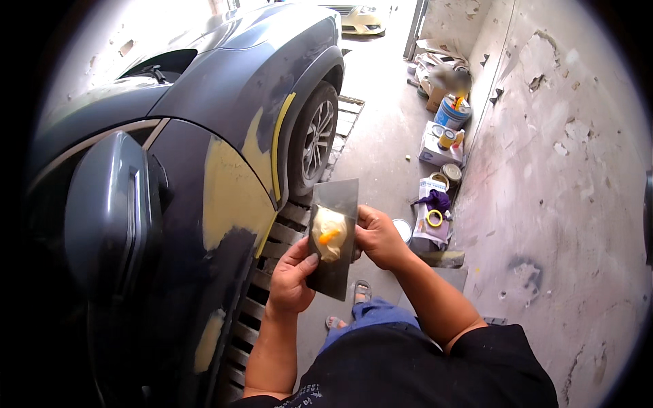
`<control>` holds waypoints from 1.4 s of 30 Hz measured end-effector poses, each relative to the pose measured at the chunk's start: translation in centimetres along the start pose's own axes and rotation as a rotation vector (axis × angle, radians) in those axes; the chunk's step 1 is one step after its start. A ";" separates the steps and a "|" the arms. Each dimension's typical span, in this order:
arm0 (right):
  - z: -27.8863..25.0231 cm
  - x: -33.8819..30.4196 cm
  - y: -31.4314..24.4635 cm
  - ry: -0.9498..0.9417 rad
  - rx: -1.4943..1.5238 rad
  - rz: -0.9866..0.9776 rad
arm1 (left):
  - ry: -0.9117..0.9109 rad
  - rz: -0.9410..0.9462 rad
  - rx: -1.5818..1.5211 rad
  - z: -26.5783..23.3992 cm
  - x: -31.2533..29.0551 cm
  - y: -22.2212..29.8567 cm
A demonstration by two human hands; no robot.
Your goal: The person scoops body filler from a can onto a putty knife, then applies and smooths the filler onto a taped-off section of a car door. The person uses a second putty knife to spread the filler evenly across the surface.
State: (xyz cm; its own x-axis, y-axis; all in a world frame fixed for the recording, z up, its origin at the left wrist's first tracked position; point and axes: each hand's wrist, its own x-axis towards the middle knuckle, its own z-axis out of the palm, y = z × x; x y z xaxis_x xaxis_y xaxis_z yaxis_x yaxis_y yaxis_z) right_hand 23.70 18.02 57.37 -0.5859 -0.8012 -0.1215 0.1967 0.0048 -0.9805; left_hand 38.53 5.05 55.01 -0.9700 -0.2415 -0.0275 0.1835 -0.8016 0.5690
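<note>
The left hand (291,275) grips the lower edge of a flat grey metal mixing plate (333,238), thumb pressed on its face, while the right hand (378,238) closes its fingers around the plate's right edge. On the plate sits a cream blob of body filler with an orange streak (329,234). Just beside it stands a dark grey car (204,102) with yellow filler patches on its fender (235,190); cans and boxes (442,143) line the wall.

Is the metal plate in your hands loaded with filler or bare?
Loaded. The plate carries a cream filler blob with an orange streak, unmixed. Left hand grips its lower edge, right hand its side.
</note>
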 end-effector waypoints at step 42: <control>-6.9 -9.3 3.4 -0.326 0.450 0.186 | 0.013 0.229 -0.269 1.1 -0.4 -2.4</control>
State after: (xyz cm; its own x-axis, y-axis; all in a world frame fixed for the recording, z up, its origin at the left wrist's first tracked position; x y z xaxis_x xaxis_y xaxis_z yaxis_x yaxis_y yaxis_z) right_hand 24.41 29.63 54.11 -0.2517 -0.9542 -0.1616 0.6295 -0.0346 -0.7762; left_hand 38.34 7.68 54.58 -0.8973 -0.4368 0.0644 0.4327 -0.8409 0.3250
